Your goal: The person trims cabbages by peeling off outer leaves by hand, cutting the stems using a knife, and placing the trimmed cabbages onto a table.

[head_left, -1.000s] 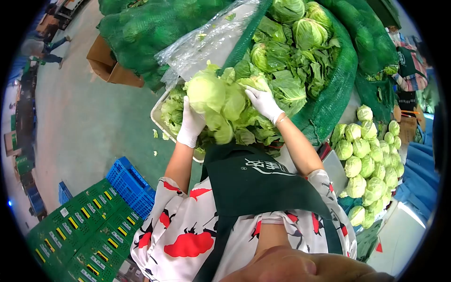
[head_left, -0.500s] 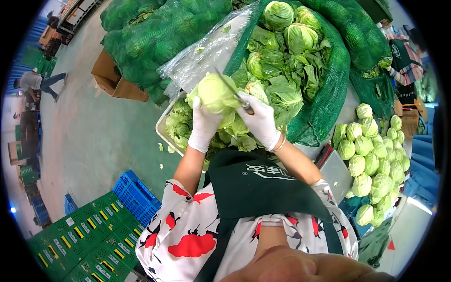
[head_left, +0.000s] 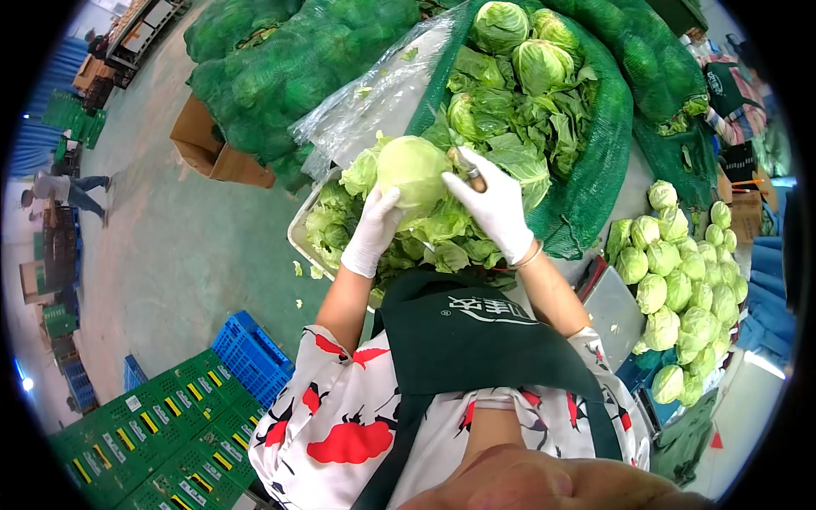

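Left hand point(head_left: 376, 225): grip on 1 cabbage point(head_left: 412, 168) | right hand point(head_left: 495, 206): grip round wooden-handled knife point(head_left: 478, 180) | possible drop past left edge of white crate point(head_left: 297, 236); cause: smoothness

Grey-grn flr point(head_left: 153, 272); blue curtain point(head_left: 49, 85), rack point(head_left: 144, 42) top L; lt point(head_left: 27, 384) low L.

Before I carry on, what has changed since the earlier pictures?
The cabbage head shifted right in view. The right hand turned the knife: its blade, pointing up-left half a second ago, is now hard to make out. The left hand still holds the head; the cabbage pile stays put.
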Motion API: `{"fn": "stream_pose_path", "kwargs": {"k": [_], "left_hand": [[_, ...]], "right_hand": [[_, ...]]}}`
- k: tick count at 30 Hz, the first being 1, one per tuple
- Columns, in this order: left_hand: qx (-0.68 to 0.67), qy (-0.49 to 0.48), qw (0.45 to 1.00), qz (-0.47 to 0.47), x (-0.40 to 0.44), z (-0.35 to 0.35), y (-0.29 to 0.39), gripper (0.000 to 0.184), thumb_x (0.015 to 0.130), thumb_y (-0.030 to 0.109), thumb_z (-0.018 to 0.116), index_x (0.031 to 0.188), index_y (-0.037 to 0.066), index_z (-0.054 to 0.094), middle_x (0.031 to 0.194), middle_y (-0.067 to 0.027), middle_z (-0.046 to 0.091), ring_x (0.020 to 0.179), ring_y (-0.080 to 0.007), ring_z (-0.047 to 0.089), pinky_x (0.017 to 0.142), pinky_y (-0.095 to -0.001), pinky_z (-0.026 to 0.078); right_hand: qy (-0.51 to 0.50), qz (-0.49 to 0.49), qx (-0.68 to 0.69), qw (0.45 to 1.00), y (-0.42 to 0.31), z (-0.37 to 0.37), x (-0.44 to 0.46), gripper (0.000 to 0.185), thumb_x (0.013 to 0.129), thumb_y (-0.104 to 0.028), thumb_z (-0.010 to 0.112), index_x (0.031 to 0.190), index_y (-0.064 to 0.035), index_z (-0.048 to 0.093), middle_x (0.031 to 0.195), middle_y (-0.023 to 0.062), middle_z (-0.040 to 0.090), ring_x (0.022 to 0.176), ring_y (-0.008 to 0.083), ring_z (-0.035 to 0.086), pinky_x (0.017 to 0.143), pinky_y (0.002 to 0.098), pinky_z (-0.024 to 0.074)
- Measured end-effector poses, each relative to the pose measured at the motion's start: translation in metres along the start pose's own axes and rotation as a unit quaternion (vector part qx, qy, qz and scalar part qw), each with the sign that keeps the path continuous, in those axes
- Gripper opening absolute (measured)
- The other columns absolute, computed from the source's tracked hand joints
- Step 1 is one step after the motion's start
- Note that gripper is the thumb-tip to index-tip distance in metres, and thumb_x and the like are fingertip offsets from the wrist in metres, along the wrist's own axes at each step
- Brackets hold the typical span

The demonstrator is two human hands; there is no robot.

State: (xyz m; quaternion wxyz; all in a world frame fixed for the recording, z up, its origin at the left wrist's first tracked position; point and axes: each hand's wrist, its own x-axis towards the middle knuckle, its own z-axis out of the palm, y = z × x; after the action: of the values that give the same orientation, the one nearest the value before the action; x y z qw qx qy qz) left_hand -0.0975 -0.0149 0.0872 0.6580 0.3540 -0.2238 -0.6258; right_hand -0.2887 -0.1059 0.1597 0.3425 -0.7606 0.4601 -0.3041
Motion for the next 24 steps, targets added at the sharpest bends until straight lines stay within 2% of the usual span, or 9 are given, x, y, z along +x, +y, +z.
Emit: {"fn": "stream_pose_path", "kwargs": {"k": [5,7,9,13,16,19,20,21,24], "left_hand": [[0.201,0.063,0.974,0.088,0.002,0.022,0.004,0.119,0.073,0.008,0.087,0.161,0.002,0.007,0.150,-0.0189,0.044,0.132,-0.0243,0.052,0.108,-0.0381,0.046],[0.264,0.042,0.957,0.112,-0.001,0.020,0.008,0.118,0.073,0.008,0.086,0.161,0.002,0.006,0.151,-0.0189,0.043,0.132,-0.0250,0.052,0.109,-0.0379,0.045],[0.317,0.022,0.936,0.152,-0.002,0.013,0.009,0.118,0.074,0.007,0.084,0.161,0.002,0.005,0.150,-0.0190,0.044,0.131,-0.0254,0.053,0.110,-0.0376,0.044],[0.211,0.049,0.969,0.118,-0.007,0.012,0.004,0.110,0.077,0.009,0.081,0.161,0.002,0.010,0.148,-0.0184,0.047,0.130,-0.0249,0.054,0.110,-0.0383,0.044],[0.165,0.074,0.980,0.083,-0.005,0.009,0.008,0.101,0.079,0.011,0.079,0.159,0.000,0.018,0.146,-0.0178,0.049,0.129,-0.0251,0.055,0.109,-0.0387,0.045],[0.114,0.065,0.989,0.068,-0.005,0.007,0.013,0.097,0.077,0.015,0.081,0.156,-0.002,0.026,0.145,-0.0176,0.050,0.128,-0.0253,0.056,0.108,-0.0387,0.045],[0.083,0.067,0.992,0.070,-0.005,0.009,0.015,0.098,0.076,0.016,0.083,0.155,-0.003,0.028,0.144,-0.0176,0.051,0.127,-0.0253,0.056,0.108,-0.0384,0.045],[0.052,0.070,0.994,0.071,-0.006,0.011,0.016,0.099,0.074,0.018,0.084,0.154,-0.003,0.030,0.144,-0.0176,0.051,0.127,-0.0252,0.057,0.108,-0.0381,0.046],[0.277,0.129,0.942,0.139,-0.005,0.012,0.018,0.108,0.068,0.022,0.089,0.154,-0.005,0.029,0.145,-0.0185,0.050,0.128,-0.0258,0.055,0.109,-0.0381,0.044]], "right_hand": [[0.023,-0.108,-0.031,0.993,-0.019,0.011,-0.002,0.063,0.078,-0.035,0.085,0.126,0.0004,0.063,0.097,0.0127,0.071,0.069,0.0189,0.067,0.067,0.0314,0.0565],[0.039,-0.129,-0.035,0.990,-0.015,0.016,-0.002,0.065,0.078,-0.034,0.085,0.127,0.0014,0.062,0.101,0.0140,0.070,0.071,0.0202,0.068,0.067,0.0323,0.0571],[0.027,-0.138,-0.034,0.989,-0.014,0.014,-0.002,0.056,0.081,-0.028,0.082,0.125,0.0006,0.064,0.095,0.0134,0.071,0.068,0.0200,0.067,0.067,0.0309,0.0564],[-0.055,-0.052,0.021,0.997,-0.016,0.001,-0.002,0.034,0.085,-0.017,0.076,0.115,-0.0022,0.069,0.077,0.0111,0.070,0.060,0.0195,0.064,0.063,0.0282,0.0544],[-0.020,-0.086,0.037,0.995,-0.018,0.001,-0.001,0.022,0.087,-0.010,0.072,0.107,-0.0033,0.071,0.067,0.0088,0.067,0.055,0.0143,0.060,0.060,0.0271,0.0521],[0.023,-0.036,0.062,0.997,-0.012,-0.001,0.005,0.018,0.088,-0.011,0.071,0.104,-0.0030,0.072,0.067,0.0076,0.066,0.055,0.0090,0.057,0.057,0.0277,0.0502],[-0.013,0.116,0.172,0.978,-0.012,-0.008,0.012,0.017,0.090,-0.012,0.068,0.103,-0.0029,0.072,0.068,0.0072,0.068,0.058,0.0067,0.057,0.057,0.0264,0.0495],[0.028,0.090,0.117,0.989,0.005,-0.008,0.020,0.018,0.091,-0.015,0.068,0.103,-0.0030,0.072,0.070,0.0075,0.068,0.058,0.0089,0.058,0.058,0.0266,0.0497],[0.063,-0.018,-0.079,0.995,0.033,-0.011,0.030,0.031,0.093,-0.031,0.070,0.107,-0.0041,0.072,0.075,0.0117,0.070,0.062,0.0222,0.067,0.059,0.0325,0.0525]]}}
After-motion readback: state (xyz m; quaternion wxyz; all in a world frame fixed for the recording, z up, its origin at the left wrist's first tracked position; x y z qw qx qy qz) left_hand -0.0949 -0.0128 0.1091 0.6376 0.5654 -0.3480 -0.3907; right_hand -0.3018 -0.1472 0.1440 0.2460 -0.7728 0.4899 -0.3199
